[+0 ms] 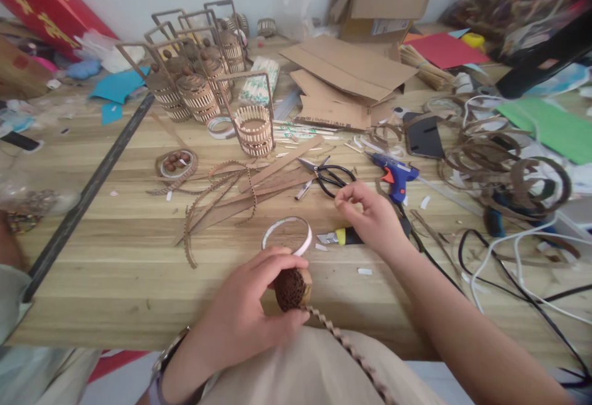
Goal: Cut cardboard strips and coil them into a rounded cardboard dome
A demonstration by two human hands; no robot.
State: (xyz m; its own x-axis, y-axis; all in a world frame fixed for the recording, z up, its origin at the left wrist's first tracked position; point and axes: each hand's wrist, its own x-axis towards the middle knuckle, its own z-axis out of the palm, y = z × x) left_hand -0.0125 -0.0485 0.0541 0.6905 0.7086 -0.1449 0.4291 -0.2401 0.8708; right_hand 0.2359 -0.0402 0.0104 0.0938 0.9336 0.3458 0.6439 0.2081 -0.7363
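Observation:
My left hand (252, 303) is closed around a rolled coil of brown corrugated cardboard strip (291, 288), near the table's front edge. From the coil, the strip's loose tail (346, 343) runs down to the right across my lap. Just beyond my fingers lies a white tape ring (300, 226). My right hand (370, 214) hovers with fingers pinched together; whatever may be between them is too small to make out. Close by are black-handled scissors (333, 178) and a box cutter (345, 235) with a yellow collar. A blue glue gun (395, 174) rests past my right wrist.
Several lantern-like stick baskets with handles (198, 94) stand at the back left, and another basket (255, 134) nearer. Brown strips (240, 201) lie mid-table. Flat cardboard (351, 69) is behind. Cardboard rings (504, 164) and cables (490, 257) crowd the right. Someone else's arm (9, 245) shows at left.

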